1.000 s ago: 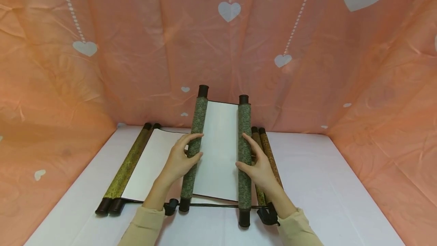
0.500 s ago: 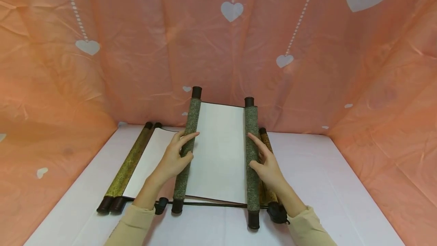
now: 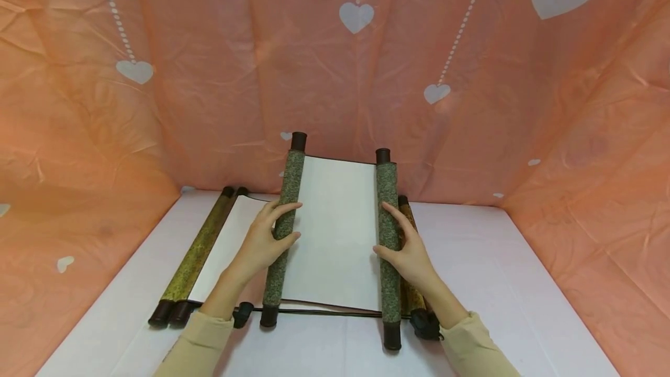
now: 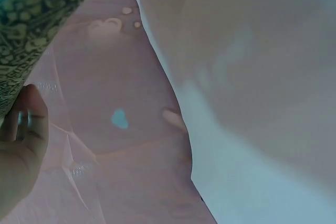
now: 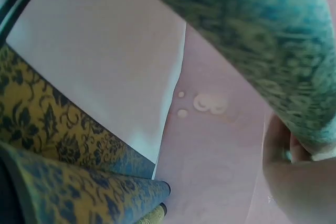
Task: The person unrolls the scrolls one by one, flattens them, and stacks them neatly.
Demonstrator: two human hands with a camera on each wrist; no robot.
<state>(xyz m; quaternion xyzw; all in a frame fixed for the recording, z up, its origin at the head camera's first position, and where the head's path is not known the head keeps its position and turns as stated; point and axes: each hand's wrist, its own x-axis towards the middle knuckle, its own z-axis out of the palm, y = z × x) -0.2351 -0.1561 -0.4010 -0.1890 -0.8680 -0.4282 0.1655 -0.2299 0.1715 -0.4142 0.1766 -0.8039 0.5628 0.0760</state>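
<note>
A hanging scroll with grey-green patterned rolls and dark end knobs is held up, partly unrolled, its white paper [image 3: 337, 231] showing between the rolls. My left hand [image 3: 262, 243] grips the left roll [image 3: 294, 176], thumb and fingers on either side. On the right roll [image 3: 387, 191], my right hand [image 3: 413, 258] holds on the same way, around mid-length. Below lies another unrolled scroll with a white sheet [image 3: 226, 234] and yellow-green rolls [image 3: 196, 258] at its left. The right wrist view shows the held roll [image 5: 262, 40] above that scroll's yellow floral border [image 5: 37, 103].
Gold-brown rolls [image 3: 410, 214] lie behind my right hand, mostly covered by the raised scroll. The white table [image 3: 487, 284] runs back to a pink curtain [image 3: 324, 80] with white hearts, which also closes in both sides.
Both hands have moved apart, the left one leftward and the right one rightward. The rolls have separated with them, so a wider strip of white paper shows.
</note>
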